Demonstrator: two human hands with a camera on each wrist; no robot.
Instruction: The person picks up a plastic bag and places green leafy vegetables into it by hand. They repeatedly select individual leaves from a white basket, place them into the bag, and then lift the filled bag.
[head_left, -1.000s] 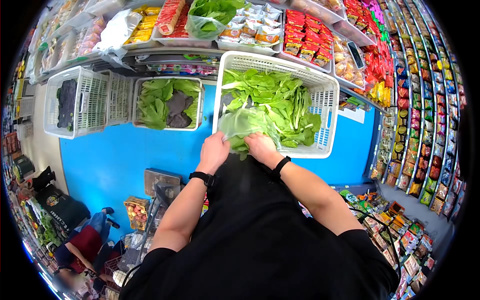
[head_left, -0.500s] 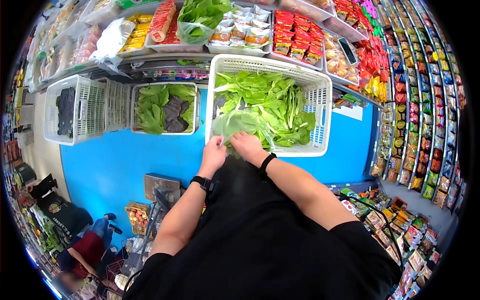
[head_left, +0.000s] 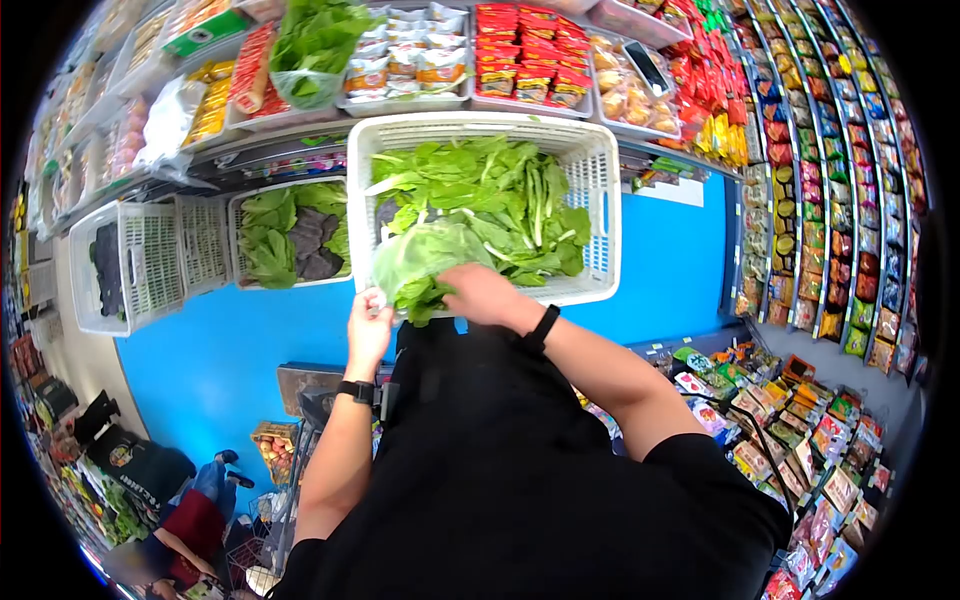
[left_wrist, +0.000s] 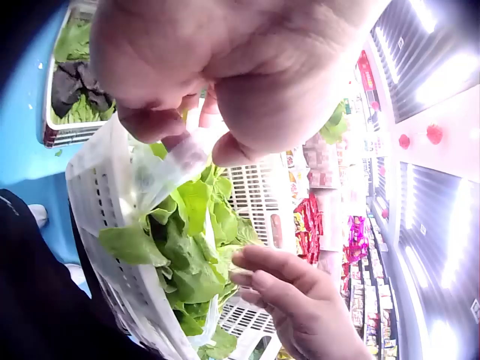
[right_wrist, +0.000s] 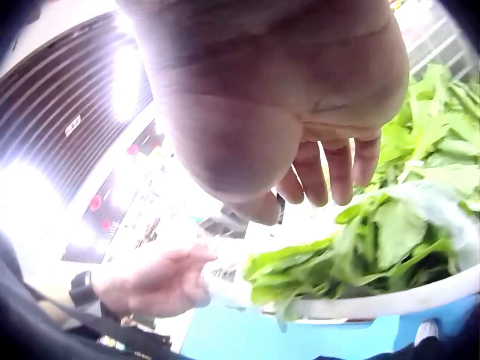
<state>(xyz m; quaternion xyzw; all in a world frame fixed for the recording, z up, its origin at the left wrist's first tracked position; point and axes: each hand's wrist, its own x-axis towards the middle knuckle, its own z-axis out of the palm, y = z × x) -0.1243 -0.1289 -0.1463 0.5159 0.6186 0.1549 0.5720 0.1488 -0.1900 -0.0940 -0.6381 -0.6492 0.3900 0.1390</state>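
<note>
A clear plastic bag point(head_left: 425, 248) with green leaves in it lies over the front left of a large white crate point(head_left: 608, 215) of leafy greens point(head_left: 500, 190). My left hand point(head_left: 369, 325) pinches the bag's edge between thumb and fingers; the left wrist view shows this hand point(left_wrist: 240, 75) on the clear film point(left_wrist: 161, 176). Leaves point(right_wrist: 382, 240) stick out of the bag's mouth over the crate's near rim. My right hand point(head_left: 485, 297) is just right of these leaves, its fingers loosely extended in the right wrist view point(right_wrist: 285, 112). Whether its fingertips touch the leaves is unclear.
Smaller white crates point(head_left: 130, 270) stand to the left, one holding greens and dark cloth-like material point(head_left: 312, 245). Behind are trays of packaged snacks point(head_left: 530, 60), a bagged green bunch point(head_left: 310, 50) and a phone point(head_left: 645, 68). A person point(head_left: 190, 530) is at lower left.
The head view has shifted, so the crates appear farther left. My right hand has moved away from my left hand, to the right side of the bag's mouth. My left hand still pinches the bag.
</note>
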